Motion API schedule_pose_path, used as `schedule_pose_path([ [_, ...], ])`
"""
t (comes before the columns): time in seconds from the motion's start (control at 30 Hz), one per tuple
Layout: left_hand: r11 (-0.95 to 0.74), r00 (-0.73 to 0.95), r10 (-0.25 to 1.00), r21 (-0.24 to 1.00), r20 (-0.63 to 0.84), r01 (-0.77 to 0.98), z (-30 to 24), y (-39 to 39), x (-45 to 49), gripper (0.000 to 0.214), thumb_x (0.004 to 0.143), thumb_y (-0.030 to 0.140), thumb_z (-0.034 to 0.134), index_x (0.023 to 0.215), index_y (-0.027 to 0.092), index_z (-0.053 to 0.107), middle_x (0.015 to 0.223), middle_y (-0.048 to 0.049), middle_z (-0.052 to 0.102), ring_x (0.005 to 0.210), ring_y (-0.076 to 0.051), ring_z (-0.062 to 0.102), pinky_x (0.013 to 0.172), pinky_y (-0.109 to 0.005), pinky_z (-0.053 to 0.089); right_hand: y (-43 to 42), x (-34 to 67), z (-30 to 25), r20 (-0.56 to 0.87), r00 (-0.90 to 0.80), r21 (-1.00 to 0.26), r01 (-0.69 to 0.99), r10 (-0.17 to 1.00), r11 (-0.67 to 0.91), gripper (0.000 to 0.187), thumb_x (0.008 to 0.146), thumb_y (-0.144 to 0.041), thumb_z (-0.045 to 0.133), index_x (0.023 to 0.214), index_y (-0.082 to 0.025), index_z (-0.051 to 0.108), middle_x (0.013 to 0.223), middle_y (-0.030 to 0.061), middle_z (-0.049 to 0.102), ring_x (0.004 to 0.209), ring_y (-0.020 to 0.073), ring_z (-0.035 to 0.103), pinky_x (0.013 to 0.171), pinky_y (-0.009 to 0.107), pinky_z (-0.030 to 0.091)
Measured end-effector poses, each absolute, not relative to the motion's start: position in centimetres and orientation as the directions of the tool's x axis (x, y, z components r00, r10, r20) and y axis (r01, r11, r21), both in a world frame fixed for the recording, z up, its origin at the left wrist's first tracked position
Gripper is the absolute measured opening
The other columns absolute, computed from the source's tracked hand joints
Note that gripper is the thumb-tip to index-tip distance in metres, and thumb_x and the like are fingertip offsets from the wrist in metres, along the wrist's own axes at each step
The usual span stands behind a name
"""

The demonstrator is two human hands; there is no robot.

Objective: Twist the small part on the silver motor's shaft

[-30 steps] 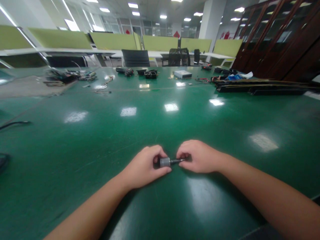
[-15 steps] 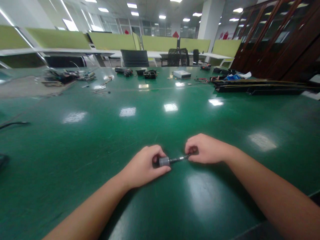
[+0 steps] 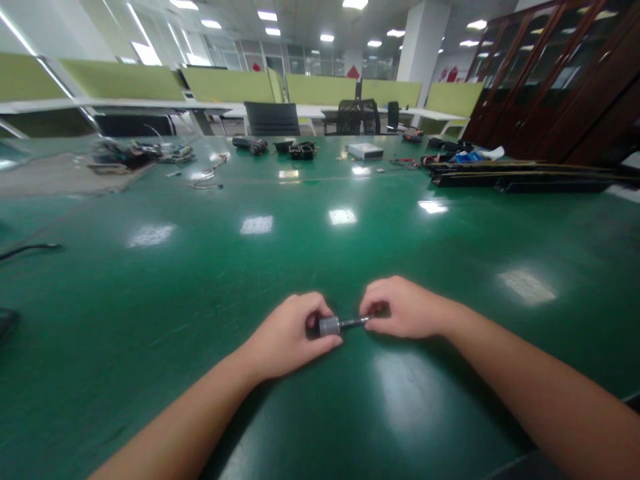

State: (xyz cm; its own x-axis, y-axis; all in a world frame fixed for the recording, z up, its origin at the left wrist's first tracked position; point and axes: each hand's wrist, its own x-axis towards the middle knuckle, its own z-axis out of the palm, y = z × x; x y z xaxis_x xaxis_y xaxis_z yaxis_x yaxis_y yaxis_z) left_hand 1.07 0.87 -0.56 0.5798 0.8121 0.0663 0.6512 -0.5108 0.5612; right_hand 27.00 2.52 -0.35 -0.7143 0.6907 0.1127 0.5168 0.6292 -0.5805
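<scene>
My left hand is closed around a small silver cylinder that looks like a little motor, resting low on the green table. A thin dark shaft sticks out of the cylinder to the right. My right hand is closed in a pinch on the far end of that shaft. Both hands lie on the tabletop near its front edge, almost touching each other. What the right fingertips hold besides the shaft end is hidden.
At the table's far side lie scattered parts: dark tools, a black part, a small white box, wires. Long black bars lie at the right. A cable sits at the left edge. Chairs and a wooden cabinet stand behind.
My right hand drew away to the right along the shaft half a second ago and has now come back closer to the cylinder. My left hand has stayed in place.
</scene>
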Motion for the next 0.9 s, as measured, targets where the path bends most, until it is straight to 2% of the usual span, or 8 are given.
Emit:
schedule_pose_path([
  [0.2, -0.512, 0.565, 0.82, 0.557, 0.089, 0.655, -0.6, 1.0, 1.6, 0.022, 0.077, 0.035, 0.076, 0.086, 0.021, 0.062, 0.077, 0.0016, 0.063, 0.071, -0.017, 0.057, 0.064, -0.027, 0.039, 2.1, 24.6, -1.7, 0.244, -0.71, -0.559, 0.453, 0.661, 0.694, 0.011, 0.087, -0.024, 0.071, 0.094, -0.017, 0.075, 0.084, 0.0037, 0.069, 0.08, 0.0157, 0.06, 0.074, 0.028, 0.044],
  [0.4, -0.525, 0.578, 0.811, 0.549, 0.09, 0.651, -0.7, 1.0, 1.5, 0.027, 0.077, 0.039, 0.077, 0.093, 0.021, 0.064, 0.078, 0.0017, 0.062, 0.072, -0.017, 0.057, 0.064, -0.028, 0.039, 2.1, 24.8, -1.7, 0.23, -0.698, -0.553, 0.48, 0.679, 0.681, 0.011, 0.087, -0.025, 0.072, 0.094, -0.017, 0.075, 0.086, 0.0033, 0.07, 0.082, 0.016, 0.061, 0.075, 0.027, 0.044],
  [0.5, -0.53, 0.59, 0.802, 0.56, 0.088, 0.637, -0.6, 1.0, 1.4, 0.026, 0.085, 0.044, 0.07, 0.096, 0.022, 0.065, 0.079, 0.0014, 0.061, 0.072, -0.017, 0.057, 0.066, -0.029, 0.04, 2.0, 24.9, -1.7, 0.233, -0.694, -0.547, 0.487, 0.682, 0.682, 0.01, 0.087, -0.024, 0.071, 0.094, -0.017, 0.075, 0.086, 0.0032, 0.07, 0.082, 0.0158, 0.061, 0.075, 0.027, 0.044],
  [0.6, -0.527, 0.591, 0.802, 0.569, 0.087, 0.631, -0.5, 1.0, 1.4, 0.021, 0.091, 0.043, 0.063, 0.096, 0.022, 0.066, 0.076, 0.0014, 0.061, 0.071, -0.017, 0.057, 0.065, -0.029, 0.04, 2.0, 24.9, -1.8, 0.243, -0.694, -0.549, 0.477, 0.678, 0.686, 0.01, 0.088, -0.024, 0.07, 0.095, -0.018, 0.074, 0.086, 0.0032, 0.07, 0.082, 0.0155, 0.061, 0.075, 0.027, 0.044],
  [0.9, -0.532, 0.591, 0.801, 0.559, 0.09, 0.636, -0.7, 1.1, 1.4, 0.019, 0.083, 0.037, 0.071, 0.095, 0.023, 0.067, 0.078, 0.0019, 0.063, 0.071, -0.017, 0.058, 0.066, -0.029, 0.04, 1.9, 25.0, -1.6, 0.243, -0.705, -0.539, 0.473, 0.667, 0.697, 0.01, 0.086, -0.023, 0.07, 0.094, -0.018, 0.074, 0.086, 0.0033, 0.069, 0.082, 0.0159, 0.061, 0.075, 0.027, 0.044],
])
